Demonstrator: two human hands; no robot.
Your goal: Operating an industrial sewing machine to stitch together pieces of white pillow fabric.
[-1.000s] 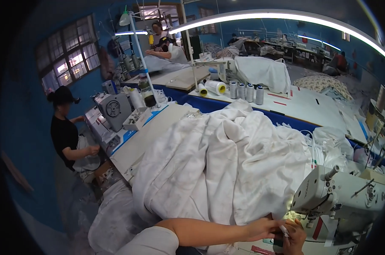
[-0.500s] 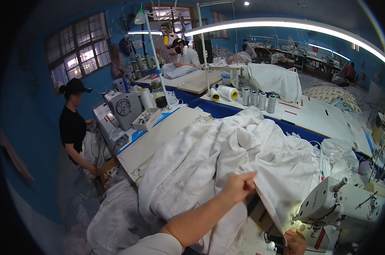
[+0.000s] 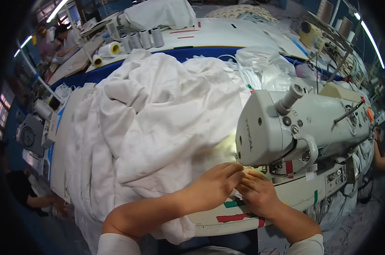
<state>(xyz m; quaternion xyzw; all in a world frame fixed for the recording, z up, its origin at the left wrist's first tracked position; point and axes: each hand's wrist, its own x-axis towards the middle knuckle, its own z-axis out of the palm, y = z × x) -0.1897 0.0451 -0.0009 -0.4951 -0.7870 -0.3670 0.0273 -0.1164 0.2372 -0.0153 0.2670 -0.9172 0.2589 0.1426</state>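
Cloth, white and very large, lies heaped across a sewing table (image 3: 201,230), filling the middle of the view and hanging over the near-left edge. This white cloth (image 3: 158,123) looks matte and soft, with deep, rounded folds at its far end, long creases running toward the wearer, and a flatter stretch near the needle, where a warm light yellows it. Faint greyish shadows sit in the hollows, and its surface is plain.

At the cloth's right stands a pale grey industrial sewing machine (image 3: 303,127), its rounded head facing left. Just below and before that head, two bare hands meet. The left hand (image 3: 214,186) reaches across the cloth, its fingers curled together; the right hand (image 3: 262,196) comes from the lower right, its fingers bunched and pointing toward the needle area. Both appear pinched on a small gathered bit of the white cloth, which shows between them; the exact placing of the thumbs is hidden. The fingertips of the two hands touch or nearly touch.

Nearer the wearer, green tape (image 3: 234,204) and red tape (image 3: 235,218) mark the tabletop. Beyond the heap run a blue strip (image 3: 192,53) and another worktable (image 3: 218,36) with grey thread spools (image 3: 145,39). A clear plastic bag (image 3: 267,63) rests behind the machine
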